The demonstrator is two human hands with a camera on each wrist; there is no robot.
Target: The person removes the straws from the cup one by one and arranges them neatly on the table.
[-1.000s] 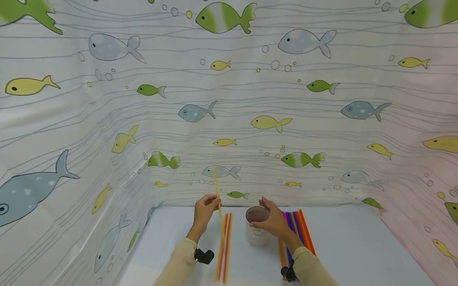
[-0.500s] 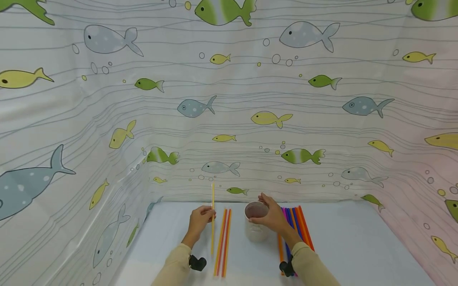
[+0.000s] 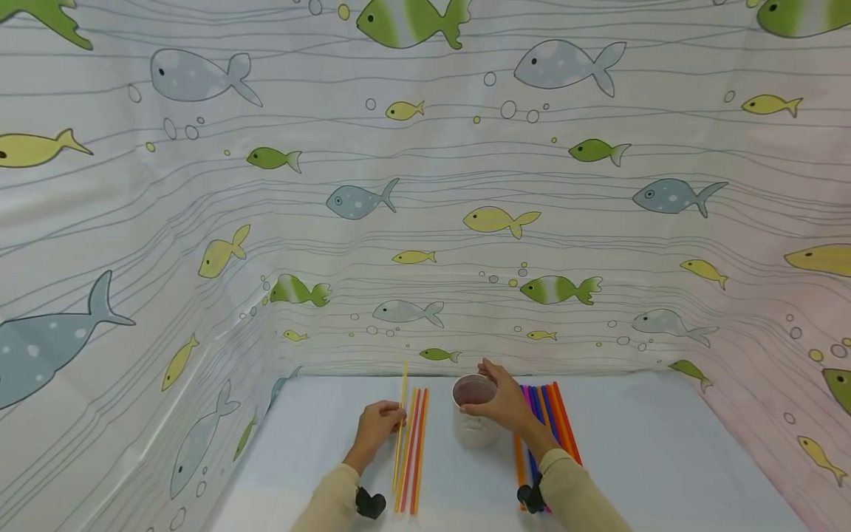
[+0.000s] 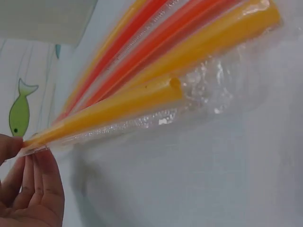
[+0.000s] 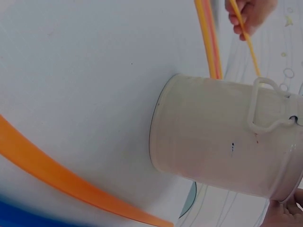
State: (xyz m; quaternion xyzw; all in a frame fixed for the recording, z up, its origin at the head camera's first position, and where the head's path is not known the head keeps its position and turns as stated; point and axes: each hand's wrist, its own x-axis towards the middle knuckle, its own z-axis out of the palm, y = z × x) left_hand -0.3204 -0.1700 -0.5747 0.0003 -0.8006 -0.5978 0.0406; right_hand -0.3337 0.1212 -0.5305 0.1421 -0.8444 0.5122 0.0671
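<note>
My left hand [image 3: 380, 427] pinches a yellow drinking straw [image 4: 118, 106] in a clear plastic wrapper between thumb and fingers. The straw slants with its far end raised and its near end low, alongside a row of wrapped yellow and red straws [image 3: 411, 451] on the table. To the right of that row, an upright white canister [image 3: 475, 434] with a wire clasp [image 5: 255, 106] on its side stands on the table. My right hand [image 3: 508, 403] holds the canister at its open rim, the thumb at the near side and the fingers at the far side.
Right of the canister lies a group of thicker orange, blue and purple sticks [image 3: 565, 421], partly hidden under my right forearm. The white table [image 3: 665, 443] ends at a fish-patterned curtain [image 3: 492, 295] behind and at both sides.
The pinched yellow straw has come down from above the row, swinging left and then back right beside it. My right hand has stayed on the canister.
</note>
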